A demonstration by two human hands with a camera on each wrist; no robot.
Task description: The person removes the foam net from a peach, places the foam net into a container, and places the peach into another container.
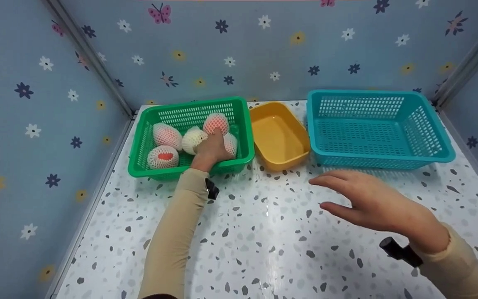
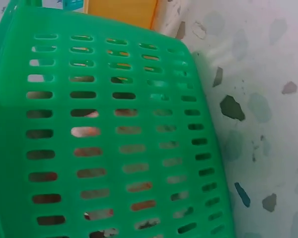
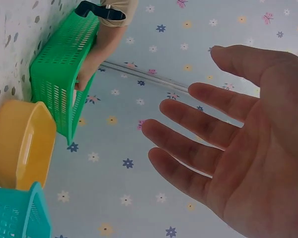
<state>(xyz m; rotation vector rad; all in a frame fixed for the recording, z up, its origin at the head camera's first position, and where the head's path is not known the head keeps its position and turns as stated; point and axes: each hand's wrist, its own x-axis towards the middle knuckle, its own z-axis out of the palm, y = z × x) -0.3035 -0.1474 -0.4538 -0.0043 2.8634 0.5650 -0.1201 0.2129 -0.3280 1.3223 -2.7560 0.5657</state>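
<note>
Foam-netted fruits [image 1: 193, 139] surround the fingers [image 1: 217, 136] of the left hand [image 1: 213, 148].

The person's left grip [image 1: 213, 150] lay inside a green basket [image 1: 246, 128] among five net-wrapped fruits [image 1: 167, 136]; whether it held one was unclear. Beside that basket on the speckled counter [image 1: 272, 232] stood a yellow tub [image 1: 279, 135], then a turquoise basket [image 1: 380, 157], and the right grip [image 1: 376, 203] hung outstretched in front.
</note>
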